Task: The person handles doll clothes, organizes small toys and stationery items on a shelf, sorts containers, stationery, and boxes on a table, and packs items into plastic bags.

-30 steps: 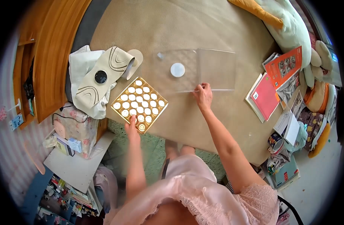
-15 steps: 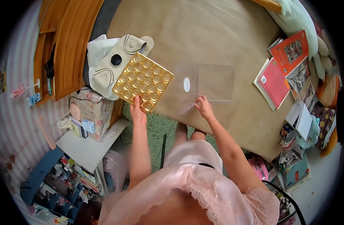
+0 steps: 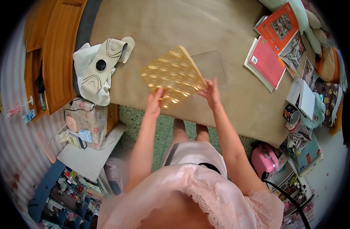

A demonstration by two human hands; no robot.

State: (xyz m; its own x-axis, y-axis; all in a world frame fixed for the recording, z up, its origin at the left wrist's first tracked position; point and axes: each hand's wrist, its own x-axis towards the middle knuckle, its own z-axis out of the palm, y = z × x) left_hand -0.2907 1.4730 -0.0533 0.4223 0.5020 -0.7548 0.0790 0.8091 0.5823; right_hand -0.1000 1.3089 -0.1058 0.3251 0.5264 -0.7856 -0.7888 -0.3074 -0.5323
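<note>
A gold plastic tray with rows of round hollows (image 3: 173,76) is tilted and slightly blurred above the bed. My left hand (image 3: 155,102) grips its lower left edge, fingers closed. My right hand (image 3: 211,95) is closed at the tray's right corner, by the fold of a clear plastic box (image 3: 216,65). Whether its fingertips also touch the tray, I cannot tell. One half of the box shows beyond the tray; the other half is hidden behind it.
A cream patterned band with a black disc (image 3: 113,53) lies on white cloth at the bed's left. Toward the right are a red book (image 3: 267,63), an orange magazine (image 3: 278,28) and a cup (image 3: 291,114). A pink case (image 3: 264,160) stands below the bed's edge.
My left hand has brought the gold tray rightward, away from the cream band and over the clear box, tilting it. The box has turned slightly. My view has shifted too.
</note>
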